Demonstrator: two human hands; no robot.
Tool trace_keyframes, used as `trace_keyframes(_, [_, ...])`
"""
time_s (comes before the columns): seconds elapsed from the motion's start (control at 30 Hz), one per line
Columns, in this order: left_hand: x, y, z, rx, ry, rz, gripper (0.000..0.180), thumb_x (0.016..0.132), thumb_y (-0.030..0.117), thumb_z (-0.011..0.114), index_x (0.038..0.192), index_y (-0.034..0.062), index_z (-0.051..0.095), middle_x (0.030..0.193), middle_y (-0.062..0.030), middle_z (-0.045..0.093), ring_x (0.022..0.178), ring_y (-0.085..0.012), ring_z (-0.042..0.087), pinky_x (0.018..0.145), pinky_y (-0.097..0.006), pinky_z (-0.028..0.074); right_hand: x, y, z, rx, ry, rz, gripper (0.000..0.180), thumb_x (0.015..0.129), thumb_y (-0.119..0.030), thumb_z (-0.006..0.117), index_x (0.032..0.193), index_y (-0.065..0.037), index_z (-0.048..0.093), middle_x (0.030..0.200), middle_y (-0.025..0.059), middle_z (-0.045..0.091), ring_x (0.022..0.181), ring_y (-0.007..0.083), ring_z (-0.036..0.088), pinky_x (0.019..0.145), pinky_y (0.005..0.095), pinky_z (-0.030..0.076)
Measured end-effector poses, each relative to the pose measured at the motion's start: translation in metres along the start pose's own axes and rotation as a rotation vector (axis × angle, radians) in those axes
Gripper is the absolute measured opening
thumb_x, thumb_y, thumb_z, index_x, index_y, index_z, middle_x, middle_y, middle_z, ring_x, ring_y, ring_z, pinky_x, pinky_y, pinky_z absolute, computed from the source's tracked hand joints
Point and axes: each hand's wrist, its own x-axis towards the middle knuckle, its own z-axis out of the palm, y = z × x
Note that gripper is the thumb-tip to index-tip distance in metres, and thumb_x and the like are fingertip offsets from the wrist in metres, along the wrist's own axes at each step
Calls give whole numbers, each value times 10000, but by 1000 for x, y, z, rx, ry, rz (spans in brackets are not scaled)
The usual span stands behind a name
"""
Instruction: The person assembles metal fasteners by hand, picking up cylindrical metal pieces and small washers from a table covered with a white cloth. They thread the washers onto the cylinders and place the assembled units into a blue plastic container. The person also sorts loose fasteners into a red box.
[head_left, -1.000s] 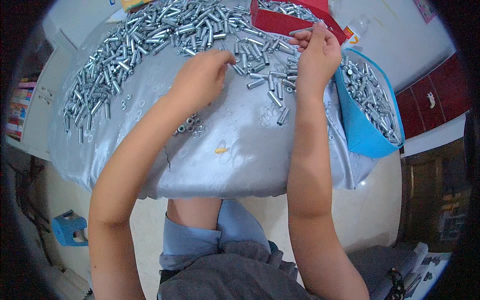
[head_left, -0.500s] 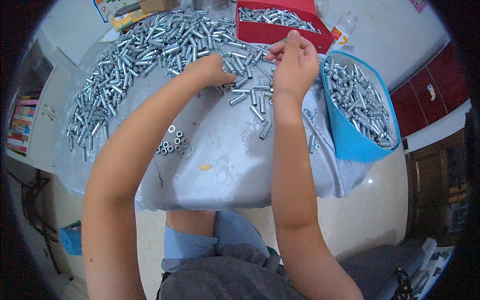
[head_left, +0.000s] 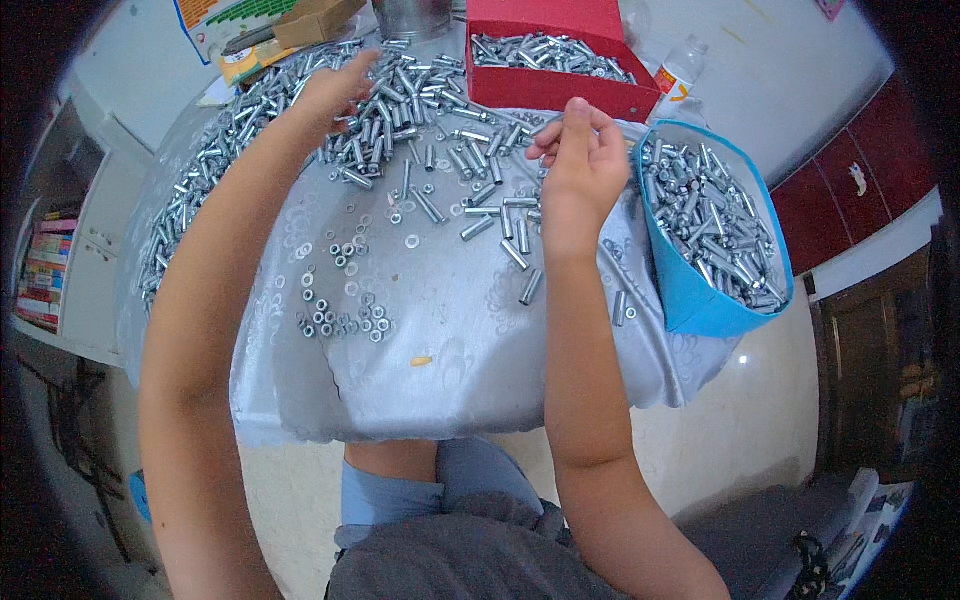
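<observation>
- One cloth-covered bench (head_left: 480, 390) is carrying the whole spread of metal parts.
- A large heap of silver cylinders (head_left: 372, 140) is lying across its far left and middle, partly under the left hand.
- The blue bin (head_left: 720, 295) is standing at the right, holding many similar parts.
- The red box (head_left: 560, 95) is standing at the far side, also holding cylinders.
- The left hand (head_left: 340, 90) is now hovering over the heap, having moved away from the loose parts mid-bench; its grip is spreading, fingers apart, nothing visibly held. Judgement: attention is shifting from the scatter to the heap.
- The right hand (head_left: 585, 150) is staying in front of the red box, fingers curling toward the thumb; cannot tell whether its grip is clamping a part.
- Loose cylinders (head_left: 478, 228) are lying just left of the right hand.
- Small nuts (head_left: 322, 317) are showing more fully at near left, no longer hidden by the arm.
- A flat washer (head_left: 412, 241) is lying apart, between nuts and loose cylinders.
</observation>
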Motion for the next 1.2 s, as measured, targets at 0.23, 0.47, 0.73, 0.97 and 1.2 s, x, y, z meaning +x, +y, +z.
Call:
trace_keyframes(0.23, [-109,-28,53,-662,-660,-251,579,847,542,336,971,14,539,910,-94,577,846,-176,565,719,-317,466,-29,19,15,-268,-432,30,104,825,-95,519,901,-26,530,653,55,552,543,120,519,487,239,408])
trace_keyframes(0.47, [-111,-76,39,-1097,-381,-211,281,885,289,415,945,34,520,901,-77,576,743,-141,578,662,-285,508,-38,17,27,-756,-888,-652,180,754,-102,594,914,-22,577,834,105,578,744,215,545,664,309,435])
trace_keyframes(0.73, [-93,-81,6,-821,231,131,253,898,235,407,829,31,541,844,-60,592,605,-80,513,511,-210,432,-9,68,14,-1296,-518,-124,302,698,-180,649,887,33,548,894,195,543,853,344,530,730,406,440])
trace_keyframes(0.97, [-93,-87,4,-845,139,64,263,891,271,421,868,41,547,866,-61,593,614,-91,503,534,-228,442,32,78,32,-1656,-710,103,382,630,-233,679,877,39,577,933,242,559,859,376,562,746,399,471])
trace_keyframes(1.2, [-96,-83,4,-808,118,101,271,896,274,414,875,38,544,875,-58,595,612,-86,500,530,-220,430,29,94,51,-1940,-944,150,261,745,-152,490,899,33,592,960,224,580,897,339,573,768,394,464])
